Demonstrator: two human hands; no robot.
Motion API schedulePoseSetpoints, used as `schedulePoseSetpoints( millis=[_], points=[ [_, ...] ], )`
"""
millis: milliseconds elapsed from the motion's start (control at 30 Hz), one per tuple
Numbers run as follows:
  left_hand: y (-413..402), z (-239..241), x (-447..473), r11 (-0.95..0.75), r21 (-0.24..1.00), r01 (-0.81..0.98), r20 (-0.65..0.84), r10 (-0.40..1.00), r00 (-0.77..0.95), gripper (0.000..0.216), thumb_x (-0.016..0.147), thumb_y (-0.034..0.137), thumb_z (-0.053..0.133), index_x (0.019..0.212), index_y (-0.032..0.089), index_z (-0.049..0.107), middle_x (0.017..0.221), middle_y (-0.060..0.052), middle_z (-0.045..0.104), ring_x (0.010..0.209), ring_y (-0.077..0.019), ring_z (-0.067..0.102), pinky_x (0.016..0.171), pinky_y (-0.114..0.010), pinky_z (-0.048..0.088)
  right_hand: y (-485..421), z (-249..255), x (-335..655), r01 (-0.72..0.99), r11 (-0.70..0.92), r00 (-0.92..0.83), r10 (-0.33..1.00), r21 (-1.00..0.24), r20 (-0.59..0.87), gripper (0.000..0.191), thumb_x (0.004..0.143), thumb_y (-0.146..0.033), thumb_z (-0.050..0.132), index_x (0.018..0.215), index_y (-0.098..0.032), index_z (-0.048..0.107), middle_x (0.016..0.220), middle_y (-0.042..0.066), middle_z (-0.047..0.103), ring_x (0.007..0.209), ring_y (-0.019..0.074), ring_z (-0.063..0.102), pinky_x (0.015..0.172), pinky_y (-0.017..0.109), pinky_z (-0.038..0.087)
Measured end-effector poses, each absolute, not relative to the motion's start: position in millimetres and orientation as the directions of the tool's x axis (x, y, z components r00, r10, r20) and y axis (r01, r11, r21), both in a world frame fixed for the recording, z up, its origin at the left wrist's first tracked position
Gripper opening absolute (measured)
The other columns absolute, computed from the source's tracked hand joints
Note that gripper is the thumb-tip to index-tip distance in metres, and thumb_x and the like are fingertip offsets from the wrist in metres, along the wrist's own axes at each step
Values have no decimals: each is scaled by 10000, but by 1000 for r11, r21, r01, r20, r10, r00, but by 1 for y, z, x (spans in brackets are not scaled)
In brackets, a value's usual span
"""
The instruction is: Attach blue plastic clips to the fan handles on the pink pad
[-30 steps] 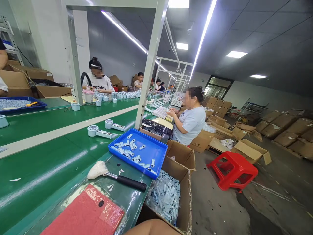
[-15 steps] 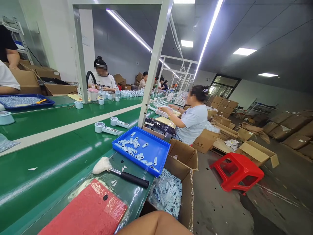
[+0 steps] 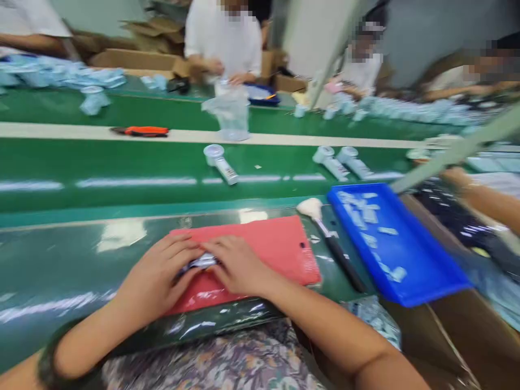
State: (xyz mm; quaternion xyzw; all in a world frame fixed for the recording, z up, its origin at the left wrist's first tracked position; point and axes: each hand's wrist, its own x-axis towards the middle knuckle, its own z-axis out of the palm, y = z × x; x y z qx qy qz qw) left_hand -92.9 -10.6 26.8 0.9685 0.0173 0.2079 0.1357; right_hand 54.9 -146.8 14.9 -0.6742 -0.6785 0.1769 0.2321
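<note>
My left hand (image 3: 152,273) and my right hand (image 3: 239,265) meet over a red pad (image 3: 270,244). Between them is a small pale plastic part (image 3: 204,261) with dark edges, gripped from both sides and largely covered by my fingers. Blur keeps its exact kind from showing. To the right of the pad lies a hammer (image 3: 337,252) with a black handle and a white-wrapped head. Beyond it a blue tray (image 3: 426,265) holds several small light-blue pieces along its left side.
A pale-blue handle assembly (image 3: 221,164) with a round head lies on the green conveyor (image 3: 154,162); two similar ones lie farther right. Orange-handled pliers (image 3: 146,131) and a clear plastic bag (image 3: 233,116) are beyond. An open carton (image 3: 471,330) stands below the tray. Co-workers sit across the line.
The view has swung left and down to the red pad. Both my hands, unseen on the pad before, are now on it around the small part.
</note>
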Motion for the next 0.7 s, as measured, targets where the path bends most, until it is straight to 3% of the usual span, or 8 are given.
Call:
schedulePoseSetpoints(
  millis=[100, 233, 400, 600, 700],
  points=[
    [-15, 32, -120, -967, 245, 64, 346, 149, 926, 251, 1035, 260, 447, 1131, 170, 660, 1140, -90, 718, 1116, -257, 652, 1016, -475, 555, -146, 3, 60, 824, 55, 1, 995, -565, 99, 437, 1008, -218, 568, 1438, -165, 515, 1340, 128, 598, 1197, 277, 540, 1051, 475, 469],
    [-16, 38, -108, -939, 333, 88, 290, 191, 938, 252, 1024, 252, 447, 1113, 180, 671, 1128, -79, 724, 1095, -242, 652, 1030, -470, 542, -149, 7, 62, 789, 43, 21, 995, -613, 98, 412, 998, -199, 567, 1410, -196, 552, 1316, 111, 606, 1184, 257, 545, 1041, 456, 474],
    [-18, 40, -112, -911, 393, 127, 230, 231, 946, 263, 1003, 272, 467, 1166, 204, 661, 1186, -66, 715, 1253, -270, 589, 1129, -524, 482, -151, 11, 63, 697, 66, 24, 993, -714, 115, 449, 980, -153, 569, 1423, -221, 547, 1365, 73, 614, 1241, 224, 538, 1086, 432, 450],
    [-24, 41, -109, -855, 455, 248, 225, 380, 897, 242, 954, 256, 463, 1081, 205, 662, 1086, -64, 717, 1046, -236, 655, 968, -438, 558, -146, 9, 59, 640, 10, 98, 991, -768, 94, 390, 950, -108, 588, 1325, -206, 631, 1239, 58, 666, 1150, 226, 574, 1059, 429, 457],
    [-24, 45, -110, -891, 389, 233, 223, 336, 915, 249, 960, 257, 441, 1083, 204, 651, 1075, -65, 719, 1093, -250, 643, 959, -424, 553, -143, 11, 57, 635, 7, 98, 991, -772, 90, 383, 957, -123, 599, 1329, -209, 631, 1243, 58, 668, 1150, 230, 582, 1061, 429, 467]
  ],
)
